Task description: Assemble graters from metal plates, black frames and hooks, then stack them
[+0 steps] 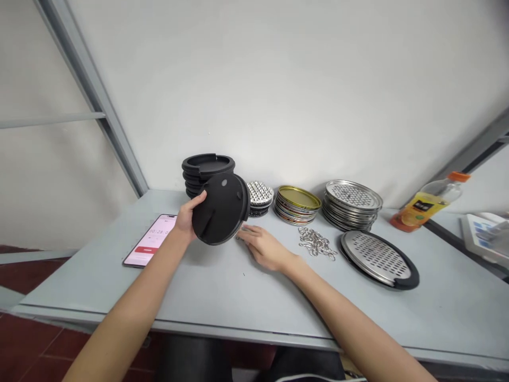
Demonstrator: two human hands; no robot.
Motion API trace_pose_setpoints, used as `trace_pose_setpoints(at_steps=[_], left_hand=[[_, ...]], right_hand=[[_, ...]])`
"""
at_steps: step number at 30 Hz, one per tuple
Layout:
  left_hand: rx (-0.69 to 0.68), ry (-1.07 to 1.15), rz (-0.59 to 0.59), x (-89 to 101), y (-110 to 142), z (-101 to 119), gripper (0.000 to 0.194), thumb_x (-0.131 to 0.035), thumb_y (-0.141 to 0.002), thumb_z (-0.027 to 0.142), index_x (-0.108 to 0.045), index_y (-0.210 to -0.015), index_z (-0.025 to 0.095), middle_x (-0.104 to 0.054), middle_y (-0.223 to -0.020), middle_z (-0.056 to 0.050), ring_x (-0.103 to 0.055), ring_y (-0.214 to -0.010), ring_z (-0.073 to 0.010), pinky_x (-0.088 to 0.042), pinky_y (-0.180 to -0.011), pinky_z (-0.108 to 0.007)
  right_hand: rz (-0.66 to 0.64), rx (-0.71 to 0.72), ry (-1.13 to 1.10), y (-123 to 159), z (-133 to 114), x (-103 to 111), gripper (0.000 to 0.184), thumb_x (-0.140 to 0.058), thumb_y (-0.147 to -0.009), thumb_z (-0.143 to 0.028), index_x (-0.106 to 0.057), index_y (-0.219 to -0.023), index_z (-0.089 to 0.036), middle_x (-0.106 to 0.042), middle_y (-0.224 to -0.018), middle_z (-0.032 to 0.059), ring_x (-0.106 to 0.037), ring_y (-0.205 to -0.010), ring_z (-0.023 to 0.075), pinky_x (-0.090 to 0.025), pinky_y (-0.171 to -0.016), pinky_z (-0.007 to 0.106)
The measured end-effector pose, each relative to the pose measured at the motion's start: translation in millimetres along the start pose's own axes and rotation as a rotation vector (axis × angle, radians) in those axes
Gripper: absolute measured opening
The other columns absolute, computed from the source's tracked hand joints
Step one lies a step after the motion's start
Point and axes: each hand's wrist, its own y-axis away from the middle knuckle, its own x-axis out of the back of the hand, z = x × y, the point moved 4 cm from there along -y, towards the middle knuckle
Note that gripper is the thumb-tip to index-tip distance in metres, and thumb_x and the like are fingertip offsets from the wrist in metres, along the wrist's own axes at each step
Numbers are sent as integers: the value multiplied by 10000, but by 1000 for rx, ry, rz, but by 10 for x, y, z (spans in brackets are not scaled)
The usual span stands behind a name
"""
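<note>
Black plastic disc held up off the worktop before a black stack — left hand curled round its rim, tilting its face toward the wearer — right hand spread flat just beside it

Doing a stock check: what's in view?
table: one, pale grey, underneath
black rings: one stack, black, back left
black lid: one, black, held up, centre
phone: one, pink screen, left of lid
perforated discs: one stack, silver, behind lid
gold-rimmed lids: one stack, gold, centre back
perforated trays: one stack, silver, right of those
metal clips: loose pile, silver, front centre
rimmed tray: one, silver and black, right
juice bottle: one, orange, far right
left hand: holding lid
right hand: flat on table
</note>
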Motion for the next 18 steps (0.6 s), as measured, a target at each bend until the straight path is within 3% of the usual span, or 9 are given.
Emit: trace_pose_setpoints(at_steps=[3, 6, 12, 18], left_hand=[[51, -101, -50, -22, -22, -85, 432, -726, -714, 431, -707, -1023, 131, -730, -989, -119, -690, -909, -301, -559, -816, -414], [134, -256, -66, -39, -47, -220, 409, -796, -648, 388, -718, -952, 127, -740, -915, -109, -698, -822, -266, -556, -759, -373], [228, -423, -63, -68, -61, -409, 423, -805, -621, 422, -722, -915, 129, -741, -885, -103, -694, -768, -234, -538, -690, -322], [79, -649, 1, -146, -58, -453, 403, -737, -676, 480, -719, -883, 135, -738, -860, -81, -680, -770, -235, -511, -669, -305]], right_hand=[[-39, -46, 139, 31, 64, -17, 287, -438, -818, -53, -662, -939, -185, -706, -977, 92, -610, -969, 227, -389, -973, 410], [-16, -178, 244, 107, 197, 92, 194, -492, -784, -85, -646, -717, -181, -692, -784, 91, -611, -817, 227, -428, -850, 367], [34, -441, 50, 336, 475, 309, 254, -531, -745, -100, -691, -893, -230, -711, -775, 21, -636, -699, 183, -446, -626, 262], [228, -489, -108, 383, 550, 414, 165, -527, -786, -170, -678, -849, -192, -712, -856, 58, -642, -771, 190, -489, -692, 296]])
